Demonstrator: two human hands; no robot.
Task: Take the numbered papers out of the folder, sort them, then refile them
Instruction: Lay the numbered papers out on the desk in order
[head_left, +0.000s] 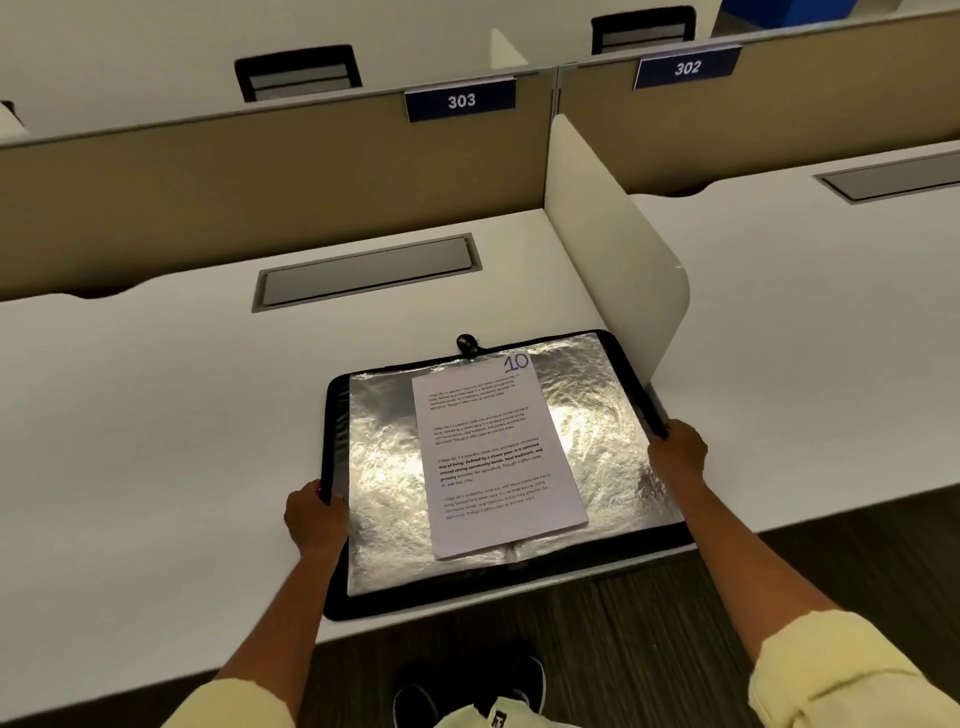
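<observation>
Left hand (315, 512) and right hand (679, 444) grip opposite edges of the open black silver-lined folder (389, 467) holding the white printed paper marked 10 (493, 457).

Left hand (315, 519) grips left edge of folder (363, 605); right hand (679, 451) grips right edge; both forearms outstretched.

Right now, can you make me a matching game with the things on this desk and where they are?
Things:
1. paper marked 10
2. left hand
3. right hand
4. sign 303

Places:
A. on top of the desk's back partition
B. gripping the folder's right edge
C. lying on the silver lining inside the open folder
D. gripping the folder's left edge

Pairs: 1-C, 2-D, 3-B, 4-A
</observation>
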